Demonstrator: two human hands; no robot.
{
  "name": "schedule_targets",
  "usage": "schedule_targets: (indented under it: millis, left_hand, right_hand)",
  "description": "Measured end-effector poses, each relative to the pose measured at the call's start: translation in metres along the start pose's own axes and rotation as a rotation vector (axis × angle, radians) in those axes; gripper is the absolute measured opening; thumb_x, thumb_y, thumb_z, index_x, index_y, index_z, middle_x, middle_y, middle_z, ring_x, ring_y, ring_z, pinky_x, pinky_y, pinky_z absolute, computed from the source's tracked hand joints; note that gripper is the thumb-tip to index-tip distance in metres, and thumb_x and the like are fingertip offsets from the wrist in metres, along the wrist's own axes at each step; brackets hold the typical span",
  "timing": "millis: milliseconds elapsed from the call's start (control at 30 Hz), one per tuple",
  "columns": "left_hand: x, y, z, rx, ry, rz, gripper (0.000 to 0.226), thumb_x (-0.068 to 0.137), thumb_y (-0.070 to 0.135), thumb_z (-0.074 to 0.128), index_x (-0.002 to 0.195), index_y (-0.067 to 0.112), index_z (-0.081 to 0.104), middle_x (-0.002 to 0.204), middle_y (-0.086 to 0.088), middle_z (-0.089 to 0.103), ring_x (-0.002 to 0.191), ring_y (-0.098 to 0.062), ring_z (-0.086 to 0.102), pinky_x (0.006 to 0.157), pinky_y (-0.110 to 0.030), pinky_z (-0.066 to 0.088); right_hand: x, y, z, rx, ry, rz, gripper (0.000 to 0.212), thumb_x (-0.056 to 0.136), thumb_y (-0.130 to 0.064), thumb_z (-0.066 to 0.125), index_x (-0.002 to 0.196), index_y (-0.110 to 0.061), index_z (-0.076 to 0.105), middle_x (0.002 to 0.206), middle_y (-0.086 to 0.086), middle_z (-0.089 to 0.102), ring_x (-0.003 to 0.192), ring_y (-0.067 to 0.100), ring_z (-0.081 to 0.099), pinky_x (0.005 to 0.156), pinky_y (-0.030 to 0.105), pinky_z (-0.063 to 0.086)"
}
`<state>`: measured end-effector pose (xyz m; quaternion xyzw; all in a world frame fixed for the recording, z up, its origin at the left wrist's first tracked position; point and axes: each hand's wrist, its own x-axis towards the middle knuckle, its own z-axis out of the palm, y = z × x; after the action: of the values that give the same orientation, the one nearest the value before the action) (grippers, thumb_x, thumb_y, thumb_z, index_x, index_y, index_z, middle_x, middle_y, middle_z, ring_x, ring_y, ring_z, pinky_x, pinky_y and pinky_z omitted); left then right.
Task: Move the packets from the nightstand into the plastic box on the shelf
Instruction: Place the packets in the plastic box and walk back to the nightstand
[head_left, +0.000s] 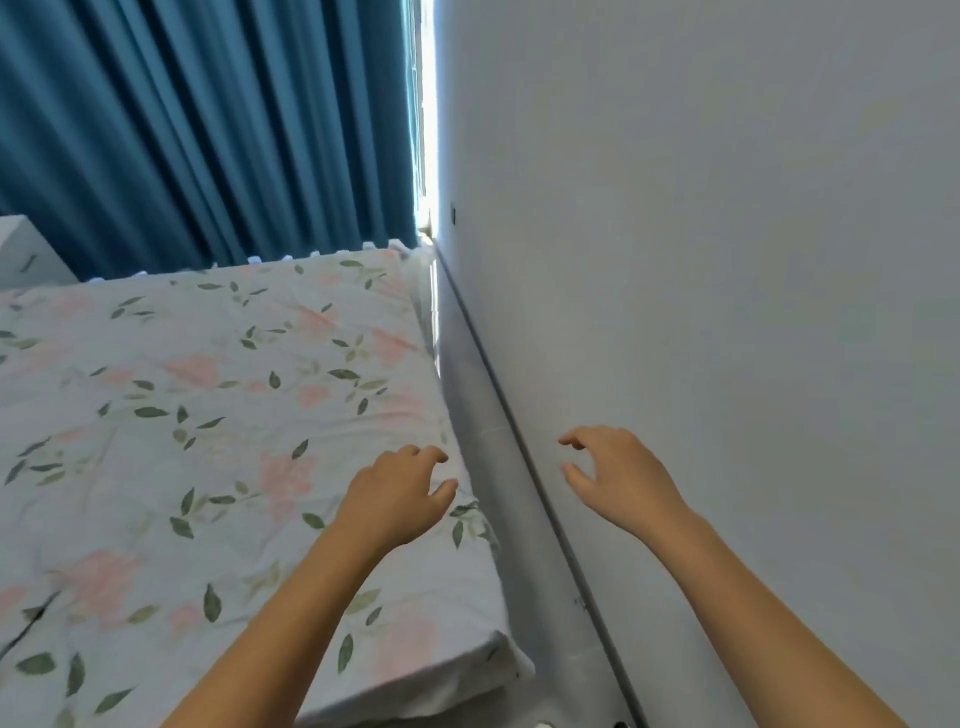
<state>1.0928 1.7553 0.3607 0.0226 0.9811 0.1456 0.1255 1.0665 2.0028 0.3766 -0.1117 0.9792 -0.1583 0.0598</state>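
Note:
My left hand (397, 496) hovers over the right edge of the bed, fingers loosely curled, holding nothing. Out in front of the white wall my right hand (615, 475) is also empty, its fingers relaxed and slightly bent. No packets, nightstand top, shelf or plastic box can be seen from here.
A bed with a floral sheet (208, 415) fills the left. A narrow strip of grey floor (498, 467) runs between the bed and the white wall (727, 260). Blue curtains (208, 130) hang behind. A white furniture corner (26, 249) shows at far left.

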Motion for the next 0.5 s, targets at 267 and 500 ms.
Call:
schedule_targets:
  millis: [267,500]
  left_hand:
    - [0.119,0.106,0.008,0.032,-0.021,0.128,0.047,0.098,0.046,0.039,0.140,0.025,0.045,0.140,-0.001,0.050,0.123,-0.024,0.052,0.095,-0.039,0.048]
    - [0.189,0.137,0.001,-0.033,-0.033,0.092,0.046,0.099,0.047,0.039,0.139,0.026,0.046,0.140,0.000,0.051,0.122,-0.021,0.053,0.095,-0.037,0.048]
  right_hand:
    - [0.060,0.090,-0.046,-0.039,-0.038,0.049,0.037,0.095,-0.039,0.051,0.131,-0.031,0.053,0.129,-0.009,0.058,0.121,0.013,0.049,0.093,0.029,0.045]
    - [0.128,0.140,-0.066,-0.063,-0.070,0.044,0.037,0.095,-0.038,0.050,0.131,-0.031,0.052,0.128,-0.008,0.057,0.121,0.014,0.050,0.092,0.029,0.046]
